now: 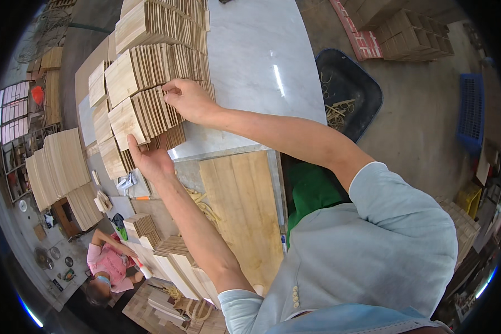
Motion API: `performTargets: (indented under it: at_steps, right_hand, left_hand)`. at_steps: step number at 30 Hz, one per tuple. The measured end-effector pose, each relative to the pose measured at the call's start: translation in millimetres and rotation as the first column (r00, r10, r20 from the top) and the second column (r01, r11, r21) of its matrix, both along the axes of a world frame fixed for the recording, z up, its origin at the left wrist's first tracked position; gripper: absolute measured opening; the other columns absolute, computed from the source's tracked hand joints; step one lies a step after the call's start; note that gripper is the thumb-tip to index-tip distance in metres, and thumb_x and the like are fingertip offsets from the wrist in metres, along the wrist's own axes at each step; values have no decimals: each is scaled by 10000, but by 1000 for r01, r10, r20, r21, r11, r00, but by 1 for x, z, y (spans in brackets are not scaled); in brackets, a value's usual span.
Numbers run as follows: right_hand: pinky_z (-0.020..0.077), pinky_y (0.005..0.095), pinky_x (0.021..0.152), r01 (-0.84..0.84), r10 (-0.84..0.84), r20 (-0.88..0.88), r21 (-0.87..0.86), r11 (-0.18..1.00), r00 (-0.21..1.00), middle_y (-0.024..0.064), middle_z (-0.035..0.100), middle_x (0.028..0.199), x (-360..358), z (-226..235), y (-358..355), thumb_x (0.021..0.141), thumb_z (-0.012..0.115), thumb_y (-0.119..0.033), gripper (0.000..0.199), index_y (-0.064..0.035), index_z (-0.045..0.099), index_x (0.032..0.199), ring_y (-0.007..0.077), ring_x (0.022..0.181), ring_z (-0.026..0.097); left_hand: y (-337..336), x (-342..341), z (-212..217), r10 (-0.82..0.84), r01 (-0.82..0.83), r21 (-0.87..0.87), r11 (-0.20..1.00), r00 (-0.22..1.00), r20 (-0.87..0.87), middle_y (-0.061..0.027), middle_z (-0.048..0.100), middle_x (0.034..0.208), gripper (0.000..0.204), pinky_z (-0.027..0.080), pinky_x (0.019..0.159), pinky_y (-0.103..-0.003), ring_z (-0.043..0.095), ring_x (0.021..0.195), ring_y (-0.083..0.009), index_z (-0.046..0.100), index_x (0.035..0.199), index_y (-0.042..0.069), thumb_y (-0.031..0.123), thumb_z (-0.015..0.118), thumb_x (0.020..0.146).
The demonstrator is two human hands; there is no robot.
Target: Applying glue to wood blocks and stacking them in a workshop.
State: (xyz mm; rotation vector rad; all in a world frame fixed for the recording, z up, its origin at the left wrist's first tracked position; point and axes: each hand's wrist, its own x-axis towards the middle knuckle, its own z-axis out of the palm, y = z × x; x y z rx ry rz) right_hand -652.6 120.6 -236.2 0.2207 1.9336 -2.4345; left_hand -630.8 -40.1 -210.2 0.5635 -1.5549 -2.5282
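Rows of thin, pale wooden panels (150,69) stand on edge, packed face to face, on a smooth grey-white tabletop (250,67). At the near row (127,123), my left hand (153,160) is closed around the lower end, with one finger on the flat front face and the others by the panels' lower edges. My right hand (190,101) is closed in a pinch at the right edge of this row. The exact panel between its fingertips is partly hidden by the fingers.
A black tub (367,94) with rubber bands and sticks stands right of the table. Below the table lies a wide wooden board (242,211). More panel stacks (58,167) are at left. A person in a pink shirt (110,264) works at lower left.
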Motion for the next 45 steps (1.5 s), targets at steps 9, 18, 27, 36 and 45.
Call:
performTargets:
  at_steps: [9,18,27,36,45]
  right_hand:
    - [495,325,857,-34,37,-34,71,997,999,175,673,1019,-1,7,-3,873,601,-157,379,75,597,1173,232,942,642]
    - [522,301,705,-109,128,122,-155,982,984,133,628,996,-1,20,-9,861,618,-114,385,73,561,1193,192,844,617]
    - [526,306,730,-126,149,98,-207,970,984,116,584,1086,6,23,-13,865,610,-103,406,51,522,1230,185,932,589]
    - [515,291,747,-161,166,-1,-241,957,986,115,587,1109,23,31,-12,869,577,-106,384,34,510,1220,162,922,589]
    - [491,288,828,-247,247,-42,-318,915,968,95,584,1079,78,25,-5,875,542,-19,370,57,510,1235,142,924,581]
  left_hand:
    - [-1,-1,3,4,-4,-24,1000,1000,14,-77,603,1189,421,337,997,-470,515,1117,-203,553,1215,60,329,627,900]
    - [-10,-4,-5,35,-36,-48,998,999,-33,-76,595,1185,415,354,980,-414,520,1095,-194,525,1234,50,282,633,908]
    - [-3,4,1,56,-69,-104,992,991,-118,-52,611,1132,363,377,914,-328,529,1012,-157,567,1184,47,283,627,916]
    - [10,35,15,91,-110,-84,990,976,-197,-93,593,1180,422,383,960,-361,532,1043,-198,524,1249,3,284,585,941]
    - [10,94,1,46,-46,5,999,975,-216,-155,489,1346,513,376,1036,-466,496,1207,-262,382,1384,-17,280,480,977]
